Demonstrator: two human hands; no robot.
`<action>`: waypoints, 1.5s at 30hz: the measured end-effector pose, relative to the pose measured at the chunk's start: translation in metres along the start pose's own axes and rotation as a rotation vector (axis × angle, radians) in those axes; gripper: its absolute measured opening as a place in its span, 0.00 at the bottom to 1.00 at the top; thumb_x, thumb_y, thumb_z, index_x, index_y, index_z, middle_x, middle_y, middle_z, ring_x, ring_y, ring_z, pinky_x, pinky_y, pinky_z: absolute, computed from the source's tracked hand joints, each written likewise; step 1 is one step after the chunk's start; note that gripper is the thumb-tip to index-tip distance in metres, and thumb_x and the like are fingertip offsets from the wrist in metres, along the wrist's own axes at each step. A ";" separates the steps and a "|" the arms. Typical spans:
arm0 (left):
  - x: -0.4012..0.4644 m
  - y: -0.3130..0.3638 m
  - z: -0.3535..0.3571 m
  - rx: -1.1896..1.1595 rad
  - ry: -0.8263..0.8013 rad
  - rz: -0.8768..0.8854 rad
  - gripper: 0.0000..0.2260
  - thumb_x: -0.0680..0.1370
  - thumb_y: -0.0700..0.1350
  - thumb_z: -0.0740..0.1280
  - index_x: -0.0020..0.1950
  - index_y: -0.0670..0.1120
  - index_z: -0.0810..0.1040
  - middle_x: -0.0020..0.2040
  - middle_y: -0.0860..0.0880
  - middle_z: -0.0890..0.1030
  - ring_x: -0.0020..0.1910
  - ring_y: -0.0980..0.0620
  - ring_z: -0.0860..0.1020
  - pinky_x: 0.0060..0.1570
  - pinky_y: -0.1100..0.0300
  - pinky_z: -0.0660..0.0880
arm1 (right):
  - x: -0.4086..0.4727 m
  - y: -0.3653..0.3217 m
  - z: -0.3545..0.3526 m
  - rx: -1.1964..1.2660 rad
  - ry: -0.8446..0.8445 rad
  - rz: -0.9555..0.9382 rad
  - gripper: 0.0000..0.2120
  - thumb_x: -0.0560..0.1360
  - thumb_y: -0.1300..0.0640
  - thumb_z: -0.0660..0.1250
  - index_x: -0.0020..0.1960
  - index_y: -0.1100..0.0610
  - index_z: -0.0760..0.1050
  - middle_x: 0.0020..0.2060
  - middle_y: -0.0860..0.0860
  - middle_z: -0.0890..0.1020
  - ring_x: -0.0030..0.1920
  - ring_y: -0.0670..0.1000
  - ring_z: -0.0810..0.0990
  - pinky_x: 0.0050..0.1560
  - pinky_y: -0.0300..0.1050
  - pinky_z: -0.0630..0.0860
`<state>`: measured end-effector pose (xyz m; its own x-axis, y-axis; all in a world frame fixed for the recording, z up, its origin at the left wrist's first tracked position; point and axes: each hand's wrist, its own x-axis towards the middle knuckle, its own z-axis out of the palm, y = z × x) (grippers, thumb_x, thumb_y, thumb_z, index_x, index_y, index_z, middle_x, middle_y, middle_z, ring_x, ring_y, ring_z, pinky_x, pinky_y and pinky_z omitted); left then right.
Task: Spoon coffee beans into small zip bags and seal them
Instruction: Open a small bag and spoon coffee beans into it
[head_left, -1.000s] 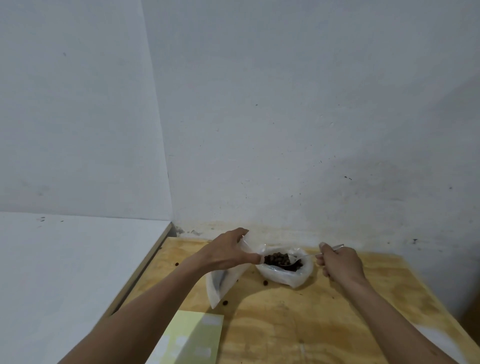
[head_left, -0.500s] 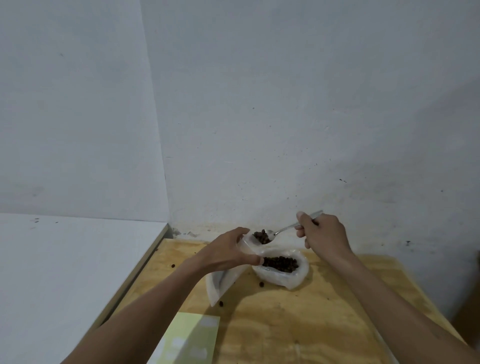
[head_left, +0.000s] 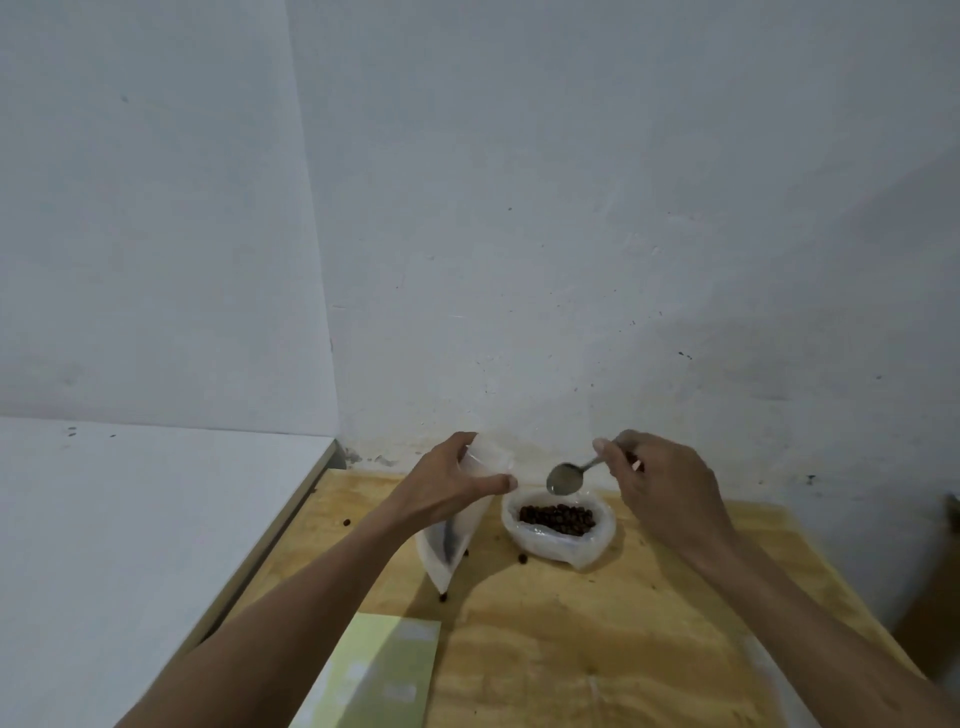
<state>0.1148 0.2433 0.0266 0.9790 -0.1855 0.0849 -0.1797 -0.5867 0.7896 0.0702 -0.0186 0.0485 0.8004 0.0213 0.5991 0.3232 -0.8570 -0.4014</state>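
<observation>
Zip bag (head_left: 451, 535): light, limp film, held upright on the surface (head_left: 597, 634) by our left hand (head_left: 452, 486) gripping its mouth; take it there. Beyond, right hand (head_left: 662, 480) pinches the spoon (head_left: 569, 475), empty, over beans (head_left: 558, 518).

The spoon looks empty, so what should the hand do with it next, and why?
Probably dip the shiny metal spoon back down for another scoop. Its bowl looks bare and hangs just above the open white plastic bag of dark brown coffee beans. The right hand grips its handle, and the left hand holds the small clear zip bag upright.
</observation>
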 end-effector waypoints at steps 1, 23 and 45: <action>0.000 0.001 0.000 -0.023 0.013 0.004 0.37 0.72 0.62 0.76 0.76 0.50 0.67 0.65 0.56 0.75 0.59 0.57 0.73 0.52 0.63 0.71 | -0.008 0.005 0.004 -0.070 -0.003 -0.070 0.12 0.81 0.45 0.65 0.44 0.49 0.81 0.34 0.43 0.79 0.32 0.45 0.77 0.28 0.40 0.67; -0.009 0.020 -0.004 -0.214 0.105 0.005 0.30 0.71 0.65 0.75 0.65 0.50 0.74 0.57 0.53 0.80 0.53 0.55 0.78 0.51 0.57 0.75 | -0.049 -0.004 0.002 -0.091 -0.190 -0.336 0.20 0.71 0.56 0.59 0.60 0.48 0.79 0.53 0.40 0.79 0.36 0.40 0.76 0.30 0.27 0.64; -0.009 0.016 -0.065 -0.408 0.240 0.039 0.07 0.81 0.43 0.71 0.49 0.40 0.84 0.41 0.46 0.86 0.37 0.53 0.82 0.39 0.62 0.80 | 0.040 -0.094 0.038 0.766 -0.379 0.407 0.19 0.71 0.51 0.79 0.60 0.50 0.79 0.53 0.48 0.84 0.53 0.48 0.84 0.57 0.48 0.82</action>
<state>0.1092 0.2866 0.0780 0.9755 0.0147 0.2197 -0.2114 -0.2163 0.9532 0.0903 0.0823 0.0840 0.9918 0.0764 0.1020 0.1189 -0.2666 -0.9564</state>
